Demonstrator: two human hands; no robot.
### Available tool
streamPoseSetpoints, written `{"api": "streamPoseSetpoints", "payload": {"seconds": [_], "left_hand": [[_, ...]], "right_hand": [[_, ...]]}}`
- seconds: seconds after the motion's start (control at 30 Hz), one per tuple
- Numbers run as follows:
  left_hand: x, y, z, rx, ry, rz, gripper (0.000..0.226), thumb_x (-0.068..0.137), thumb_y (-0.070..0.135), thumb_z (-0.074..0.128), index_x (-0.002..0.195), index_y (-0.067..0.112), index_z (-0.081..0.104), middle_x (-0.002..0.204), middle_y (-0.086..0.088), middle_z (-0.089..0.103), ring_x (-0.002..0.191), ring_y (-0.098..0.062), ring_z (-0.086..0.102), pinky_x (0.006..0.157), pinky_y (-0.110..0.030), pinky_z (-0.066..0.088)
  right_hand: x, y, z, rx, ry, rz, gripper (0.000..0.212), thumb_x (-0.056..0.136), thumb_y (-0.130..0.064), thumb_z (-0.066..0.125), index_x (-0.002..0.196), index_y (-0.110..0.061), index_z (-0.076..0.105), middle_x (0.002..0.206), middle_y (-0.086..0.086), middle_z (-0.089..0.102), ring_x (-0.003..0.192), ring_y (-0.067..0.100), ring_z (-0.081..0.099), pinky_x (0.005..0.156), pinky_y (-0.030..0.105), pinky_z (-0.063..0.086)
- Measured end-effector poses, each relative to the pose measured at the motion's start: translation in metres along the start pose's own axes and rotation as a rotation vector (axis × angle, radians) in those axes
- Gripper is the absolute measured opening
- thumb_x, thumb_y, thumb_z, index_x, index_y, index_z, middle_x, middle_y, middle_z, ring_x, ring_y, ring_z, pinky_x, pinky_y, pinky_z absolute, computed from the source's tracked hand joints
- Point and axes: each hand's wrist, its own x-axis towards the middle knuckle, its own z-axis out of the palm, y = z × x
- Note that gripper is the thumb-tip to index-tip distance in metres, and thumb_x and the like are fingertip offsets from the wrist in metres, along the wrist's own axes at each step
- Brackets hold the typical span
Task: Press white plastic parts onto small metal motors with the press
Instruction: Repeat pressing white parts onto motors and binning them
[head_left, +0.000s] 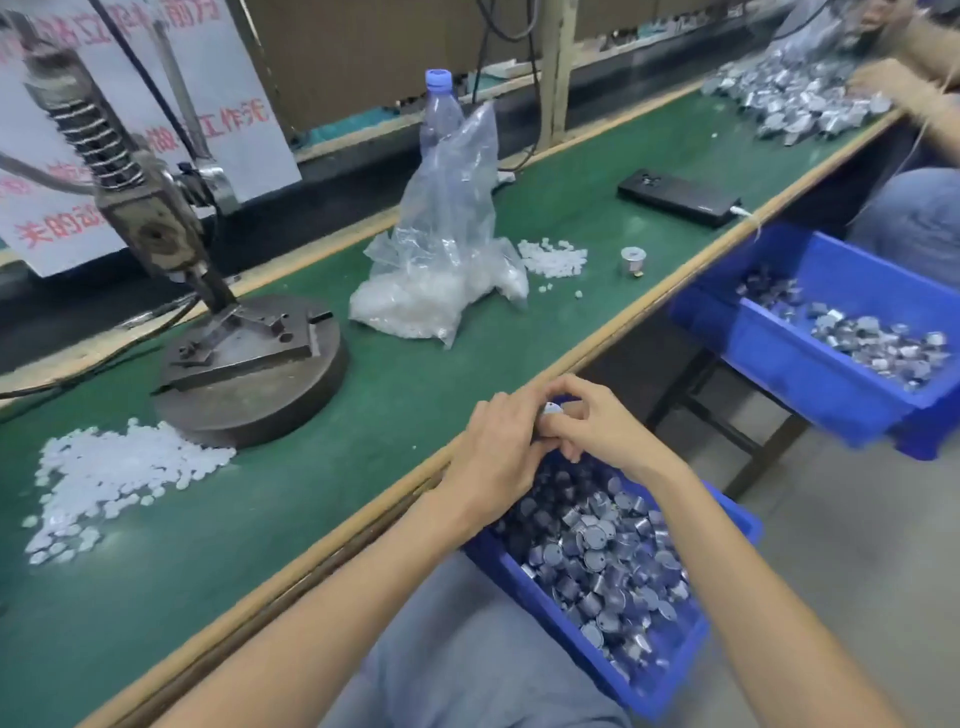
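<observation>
Keeps the blue bin (540, 597) of motors (597, 561) on the lap (467, 654), close for picking. Pinches one small motor (551, 410) between left hand (498, 452) and right hand (597, 421) above the bin's far rim, likely seating a white part. Leaves white parts (119, 467) heaped by the press (249, 364), within reach.

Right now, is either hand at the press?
No: the left hand and right hand are together at the edge of the bench above the blue bin, pinching a small part, apart from the press.

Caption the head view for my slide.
The left hand and right hand hold a motor above a blue bin of motors, near the press.
</observation>
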Motion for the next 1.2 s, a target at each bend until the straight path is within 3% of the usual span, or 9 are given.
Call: {"api": "streamPoseSetpoints", "payload": {"seconds": [0.17, 0.33, 0.43, 0.57, 0.73, 0.87, 1.0, 1.1, 1.2], "left_hand": [[-0.002, 0.014, 0.051, 0.321, -0.303, 0.085, 0.018, 0.096, 0.025, 0.046, 0.110, 0.015, 0.050, 0.103, -0.002, 0.059, 0.093, -0.024, 0.051, 0.070, -0.028, 0.021], [-0.009, 0.012, 0.065, 0.259, -0.376, -0.001, 0.003, 0.090, 0.015, 0.043, 0.090, 0.017, 0.045, 0.090, -0.002, 0.064, 0.081, -0.028, 0.056, 0.077, -0.034, 0.036], [-0.008, 0.008, 0.064, 0.242, -0.359, 0.011, 0.003, 0.090, 0.017, 0.044, 0.087, 0.019, 0.043, 0.087, -0.002, 0.064, 0.079, -0.028, 0.057, 0.075, -0.034, 0.035], [-0.004, 0.006, 0.064, 0.225, -0.340, 0.039, 0.010, 0.089, 0.016, 0.046, 0.083, 0.020, 0.039, 0.082, -0.001, 0.063, 0.075, -0.026, 0.055, 0.073, -0.032, 0.035], [0.000, 0.007, 0.057, 0.208, -0.317, 0.053, 0.011, 0.088, 0.016, 0.046, 0.082, 0.020, 0.038, 0.081, 0.000, 0.062, 0.073, -0.024, 0.054, 0.074, -0.033, 0.036], [0.005, 0.012, 0.038, 0.194, -0.268, 0.081, 0.015, 0.085, 0.011, 0.047, 0.078, 0.018, 0.036, 0.074, 0.001, 0.059, 0.067, -0.023, 0.052, 0.064, -0.030, 0.028], [0.016, 0.011, 0.002, 0.204, -0.195, 0.084, 0.016, 0.082, 0.007, 0.049, 0.076, 0.018, 0.038, 0.074, -0.001, 0.061, 0.064, -0.024, 0.048, 0.060, -0.028, 0.019], [0.017, 0.000, -0.034, 0.239, -0.154, 0.047, 0.018, 0.081, 0.008, 0.048, 0.078, 0.021, 0.036, 0.077, -0.002, 0.061, 0.068, -0.028, 0.049, 0.064, -0.031, 0.023], [0.009, -0.022, -0.071, 0.317, -0.118, -0.034, 0.014, 0.079, 0.009, 0.047, 0.079, 0.019, 0.039, 0.080, -0.001, 0.063, 0.075, -0.028, 0.054, 0.067, -0.030, 0.022]], "right_hand": [[-0.022, 0.079, -0.013, -0.087, 0.042, 0.254, 0.003, 0.083, -0.021, 0.057, 0.085, -0.021, 0.060, 0.057, -0.007, 0.063, 0.050, 0.008, 0.056, 0.049, 0.017, 0.044], [-0.031, 0.172, 0.000, -0.231, 0.120, 0.569, 0.009, 0.085, -0.016, 0.056, 0.085, -0.014, 0.047, 0.083, 0.006, 0.058, 0.072, 0.020, 0.054, 0.065, 0.027, 0.043], [-0.033, 0.199, 0.004, -0.308, 0.193, 0.609, 0.020, 0.084, -0.014, 0.057, 0.102, -0.007, 0.057, 0.104, 0.012, 0.062, 0.095, 0.026, 0.057, 0.077, 0.031, 0.042], [-0.028, 0.208, 0.005, -0.291, 0.231, 0.612, 0.041, 0.086, -0.009, 0.057, 0.126, -0.004, 0.055, 0.125, 0.014, 0.060, 0.114, 0.027, 0.055, 0.086, 0.026, 0.040], [-0.028, 0.208, -0.002, -0.282, 0.332, 0.638, 0.032, 0.087, -0.004, 0.054, 0.118, 0.002, 0.059, 0.118, 0.020, 0.062, 0.112, 0.033, 0.056, 0.087, 0.031, 0.043], [-0.025, 0.172, -0.018, -0.246, 0.593, 0.523, 0.018, 0.091, -0.009, 0.048, 0.095, -0.001, 0.063, 0.097, 0.015, 0.066, 0.103, 0.033, 0.056, 0.081, 0.035, 0.042], [0.001, 0.094, -0.031, -0.088, 0.850, 0.231, 0.024, 0.091, -0.016, 0.050, 0.069, -0.009, 0.051, 0.063, 0.001, 0.052, 0.073, 0.028, 0.052, 0.070, 0.036, 0.037], [0.028, 0.026, -0.022, -0.040, 0.835, -0.061, 0.030, 0.091, -0.015, 0.053, 0.063, -0.008, 0.046, 0.054, -0.004, 0.039, 0.054, 0.008, 0.036, 0.058, 0.027, 0.031], [0.050, -0.029, 0.009, -0.019, 0.678, -0.262, 0.031, 0.092, -0.013, 0.055, 0.063, -0.005, 0.046, 0.053, -0.004, 0.034, 0.051, 0.006, 0.029, 0.052, 0.021, 0.027]]}}
